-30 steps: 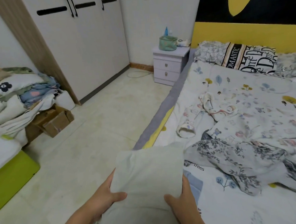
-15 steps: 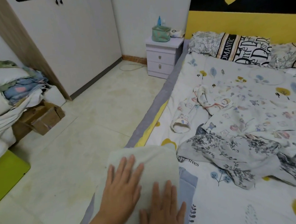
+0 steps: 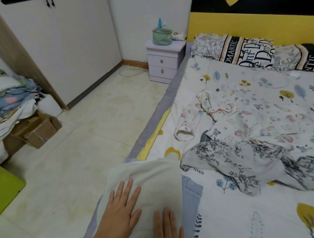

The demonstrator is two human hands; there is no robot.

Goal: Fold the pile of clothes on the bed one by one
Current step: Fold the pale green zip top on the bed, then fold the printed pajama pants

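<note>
From the head camera, our left hand (image 3: 121,214) lies flat with fingers spread on the pale cloth (image 3: 148,184), folded at the near corner of the bed (image 3: 248,219). Our right hand (image 3: 166,229) presses flat beside it, fingers straight and together; its palm is cut off by the bottom edge. A blue cloth (image 3: 191,189) shows from under the pale one, mostly hidden. The unfolded clothes lie well beyond: a grey floral garment (image 3: 245,159) and a cartoon-print garment (image 3: 225,119), too crumpled for us to tell their kind. Pillows (image 3: 249,50) line the yellow headboard (image 3: 257,28). A nightstand (image 3: 166,62) stands beside the bed on the tiled floor (image 3: 81,150), with a wardrobe (image 3: 66,41) and cardboard boxes (image 3: 36,130) at the left.
</note>
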